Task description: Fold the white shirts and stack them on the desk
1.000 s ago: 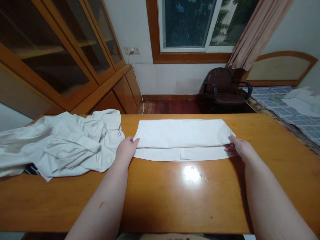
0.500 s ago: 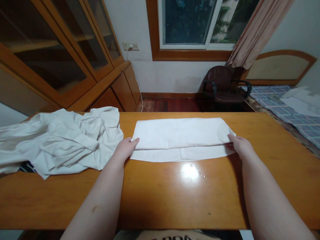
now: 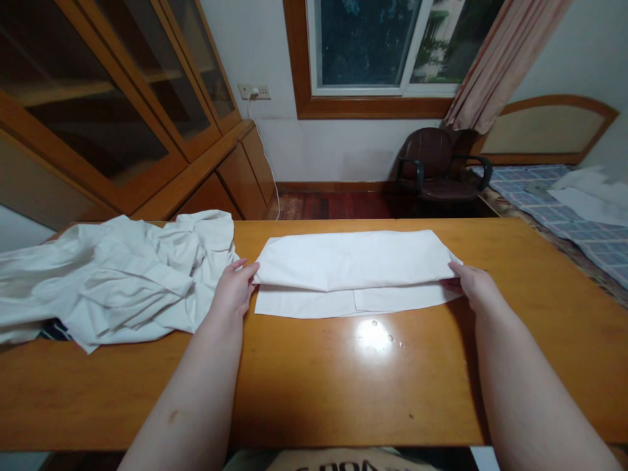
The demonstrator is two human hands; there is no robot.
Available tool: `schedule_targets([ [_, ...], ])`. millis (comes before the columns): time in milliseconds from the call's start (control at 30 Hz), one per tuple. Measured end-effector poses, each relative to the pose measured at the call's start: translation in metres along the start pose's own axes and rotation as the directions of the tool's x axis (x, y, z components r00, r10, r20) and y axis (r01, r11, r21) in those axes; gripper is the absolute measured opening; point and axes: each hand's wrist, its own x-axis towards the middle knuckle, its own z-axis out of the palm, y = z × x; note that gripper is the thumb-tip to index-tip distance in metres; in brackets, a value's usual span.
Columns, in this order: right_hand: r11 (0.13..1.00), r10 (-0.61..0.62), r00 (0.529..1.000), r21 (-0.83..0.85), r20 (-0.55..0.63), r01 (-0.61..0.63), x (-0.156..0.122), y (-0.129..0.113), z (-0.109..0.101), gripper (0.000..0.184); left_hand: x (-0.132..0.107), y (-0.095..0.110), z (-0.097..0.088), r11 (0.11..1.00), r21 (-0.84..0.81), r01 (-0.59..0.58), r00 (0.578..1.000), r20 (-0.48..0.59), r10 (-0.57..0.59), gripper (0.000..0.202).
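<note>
A white folded cloth (image 3: 350, 269) lies flat across the middle of the wooden table (image 3: 343, 386), its upper layer folded back over a lower strip. My left hand (image 3: 233, 290) pinches the upper layer's left end, which is lifted a little off the strip. My right hand (image 3: 473, 284) grips the same layer at its right end, fingers closed on the edge.
A crumpled heap of white cloth (image 3: 118, 278) covers the table's left part, close to my left hand. Beyond the table stand a wooden glass-door cabinet (image 3: 122, 118), a dark armchair (image 3: 441, 170) under the window, and a bed (image 3: 579, 209) at right.
My left hand has shifted slightly left and raised the folded layer's left end. The right hand has stayed at the right end.
</note>
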Motion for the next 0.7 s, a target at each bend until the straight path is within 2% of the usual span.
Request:
schedule_targets([
  [67,0.999,0.004,1.0,0.035,0.003,-0.004,0.0,0.0,0.0,0.013,-0.002,0.002,-0.001,0.994,-0.073,0.082,0.99,0.118,-0.073,0.025],
  [133,0.998,0.007,1.0,0.064,-0.005,-0.007,-0.001,0.0,0.0,0.013,-0.004,0.002,-0.003,0.977,-0.044,0.211,0.95,0.246,-0.194,0.015],
  [200,0.997,0.011,1.0,0.071,-0.018,-0.01,-0.002,0.0,0.001,0.012,-0.004,-0.001,-0.004,0.95,0.062,0.307,0.903,0.295,-0.311,0.016],
  [267,0.998,0.015,1.0,0.066,-0.024,-0.014,-0.002,-0.001,0.001,0.011,-0.003,-0.005,-0.003,0.929,0.158,0.333,0.88,0.3,-0.367,0.023],
  [367,0.997,0.019,1.0,0.078,-0.023,-0.017,-0.002,0.0,0.001,0.008,-0.001,-0.009,-0.003,0.93,0.234,0.283,0.89,0.299,-0.345,0.029],
  [467,0.995,0.016,0.999,0.095,-0.028,-0.013,-0.002,-0.001,0.0,0.005,0.0,-0.007,-0.004,0.94,0.211,0.267,0.903,0.287,-0.321,0.029],
  [567,0.995,-0.004,0.999,0.101,-0.038,0.008,-0.002,-0.002,-0.001,0.004,0.001,-0.002,-0.008,0.938,0.161,0.306,0.893,0.292,-0.342,0.031],
  [700,0.997,-0.01,1.0,0.081,-0.016,0.011,-0.003,-0.004,-0.007,0.004,0.004,0.0,-0.014,0.932,0.206,0.298,0.879,0.32,-0.352,0.024],
])
